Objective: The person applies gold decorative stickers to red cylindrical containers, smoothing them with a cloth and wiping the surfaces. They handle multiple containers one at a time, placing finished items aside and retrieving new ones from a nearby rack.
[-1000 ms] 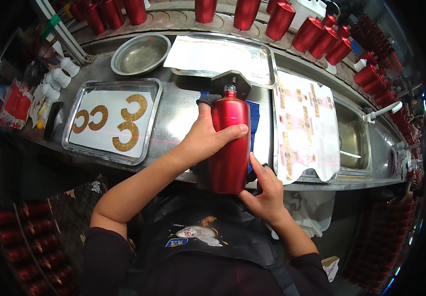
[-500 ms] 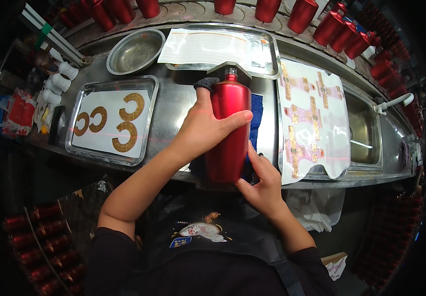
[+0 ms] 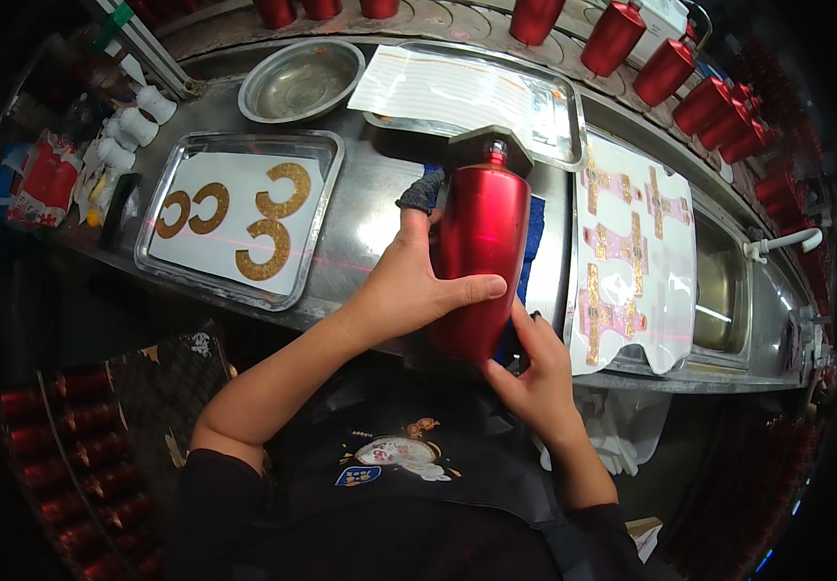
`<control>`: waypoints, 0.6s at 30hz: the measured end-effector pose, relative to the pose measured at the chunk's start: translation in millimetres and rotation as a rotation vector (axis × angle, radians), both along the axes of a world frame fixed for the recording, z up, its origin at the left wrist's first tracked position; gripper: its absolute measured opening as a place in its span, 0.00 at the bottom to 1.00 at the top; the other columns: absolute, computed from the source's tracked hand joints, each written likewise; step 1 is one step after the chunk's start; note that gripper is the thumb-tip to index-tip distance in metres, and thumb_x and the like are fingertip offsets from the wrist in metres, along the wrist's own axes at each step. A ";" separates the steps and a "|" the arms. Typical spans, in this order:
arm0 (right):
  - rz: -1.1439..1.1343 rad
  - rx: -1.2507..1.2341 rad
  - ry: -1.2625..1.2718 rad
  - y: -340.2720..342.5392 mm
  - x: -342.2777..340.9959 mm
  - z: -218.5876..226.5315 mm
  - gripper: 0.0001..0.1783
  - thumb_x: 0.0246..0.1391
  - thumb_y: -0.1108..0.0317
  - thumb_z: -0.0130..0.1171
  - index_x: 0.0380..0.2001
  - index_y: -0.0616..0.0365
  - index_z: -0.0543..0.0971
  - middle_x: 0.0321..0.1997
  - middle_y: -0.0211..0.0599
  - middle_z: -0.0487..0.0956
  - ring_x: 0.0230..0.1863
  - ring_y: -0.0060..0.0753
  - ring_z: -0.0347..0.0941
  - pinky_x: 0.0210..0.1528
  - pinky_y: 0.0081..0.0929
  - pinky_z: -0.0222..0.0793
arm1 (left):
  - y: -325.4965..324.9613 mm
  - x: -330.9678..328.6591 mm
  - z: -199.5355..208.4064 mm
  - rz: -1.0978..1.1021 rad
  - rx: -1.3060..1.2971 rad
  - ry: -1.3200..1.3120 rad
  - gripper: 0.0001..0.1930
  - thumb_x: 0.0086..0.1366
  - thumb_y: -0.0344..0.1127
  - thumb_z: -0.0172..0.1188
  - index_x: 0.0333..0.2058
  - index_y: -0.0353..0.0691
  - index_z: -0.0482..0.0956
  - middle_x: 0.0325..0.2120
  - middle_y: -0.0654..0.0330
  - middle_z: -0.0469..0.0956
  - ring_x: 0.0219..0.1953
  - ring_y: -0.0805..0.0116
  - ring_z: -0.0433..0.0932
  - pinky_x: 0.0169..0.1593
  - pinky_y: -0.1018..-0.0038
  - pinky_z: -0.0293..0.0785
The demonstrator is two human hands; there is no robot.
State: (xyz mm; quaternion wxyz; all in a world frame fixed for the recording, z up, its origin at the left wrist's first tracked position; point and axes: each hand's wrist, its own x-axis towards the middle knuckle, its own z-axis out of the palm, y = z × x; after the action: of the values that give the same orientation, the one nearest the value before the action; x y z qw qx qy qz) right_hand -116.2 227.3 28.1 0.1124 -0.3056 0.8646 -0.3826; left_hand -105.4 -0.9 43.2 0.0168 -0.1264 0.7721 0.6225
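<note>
A glossy red bottle (image 3: 484, 242) with a bare threaded neck is between my two hands, slightly tilted, above the steel counter. My left hand (image 3: 416, 281) wraps its left side, thumb lying across the front, and a dark cloth cover sits on one fingertip. Low on the bottle's right side, my right hand (image 3: 537, 373) grips near the base with thumb and fingers; its fingertips are partly hidden behind the bottle. Beneath and behind it lies a blue cloth (image 3: 534, 232). Just past the neck is a dark angular block (image 3: 520, 143).
A tray (image 3: 336, 160) at left holds gold C-shaped pieces. Behind are a steel bowl (image 3: 278, 92) and a tray (image 3: 573, 126) with a striped sheet. A clear sheet with gold-and-pink labels (image 3: 665, 281) lies right, beside a sink (image 3: 723, 300). Red bottles (image 3: 615, 39) line the conveyor (image 3: 457, 24).
The view has shifted, so the counter things sit further right and turned a little. Both hands stay on the bottle. Bottles on the conveyor stand in different places.
</note>
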 end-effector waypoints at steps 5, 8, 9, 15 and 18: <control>-0.114 -0.114 -0.198 18.0 -10.0 18.8 0.37 0.44 0.75 0.66 0.63 0.57 0.76 0.29 0.32 0.72 0.22 0.22 0.63 0.26 0.22 0.60 | -72.6 -46.9 7.5 0.323 -0.068 0.395 0.26 0.57 0.40 0.75 0.47 0.30 0.75 0.42 0.53 0.83 0.39 0.72 0.81 0.43 0.74 0.78; -0.255 -0.228 -0.241 20.6 -17.9 16.7 0.30 0.46 0.78 0.64 0.57 0.61 0.80 0.28 0.26 0.71 0.22 0.14 0.56 0.25 0.16 0.53 | -138.9 -118.1 7.8 0.488 -0.490 0.386 0.16 0.57 0.36 0.70 0.37 0.30 0.75 0.35 0.52 0.84 0.33 0.61 0.84 0.39 0.67 0.78; -0.279 -0.237 -0.228 20.3 -20.5 14.4 0.29 0.47 0.78 0.64 0.56 0.61 0.80 0.28 0.26 0.71 0.22 0.14 0.56 0.25 0.17 0.53 | -158.0 -142.6 5.3 0.503 -0.643 0.261 0.20 0.56 0.40 0.71 0.37 0.31 0.74 0.38 0.49 0.84 0.38 0.53 0.84 0.44 0.62 0.78; -0.276 -0.286 -0.153 20.5 -28.0 7.0 0.27 0.51 0.81 0.61 0.57 0.63 0.79 0.39 0.25 0.75 0.23 0.05 0.57 0.26 0.09 0.52 | -209.4 -245.8 -30.3 0.467 -0.881 -0.069 0.36 0.47 0.50 0.76 0.50 0.33 0.76 0.49 0.44 0.81 0.54 0.48 0.80 0.62 0.58 0.71; -0.364 -0.312 -0.213 22.2 -32.9 8.7 0.29 0.47 0.81 0.63 0.56 0.62 0.80 0.33 0.28 0.74 0.22 0.11 0.58 0.26 0.13 0.55 | -217.3 -263.1 -42.1 0.430 -0.817 -0.132 0.34 0.43 0.45 0.76 0.49 0.35 0.78 0.47 0.44 0.82 0.54 0.48 0.80 0.73 0.57 0.56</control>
State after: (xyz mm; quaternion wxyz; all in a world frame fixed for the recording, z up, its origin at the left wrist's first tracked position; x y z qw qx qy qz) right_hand -149.1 249.5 36.7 0.0837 -0.1167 0.8192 -0.5552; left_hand -368.5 -218.2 1.0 -0.1147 -0.3190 0.9077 0.2474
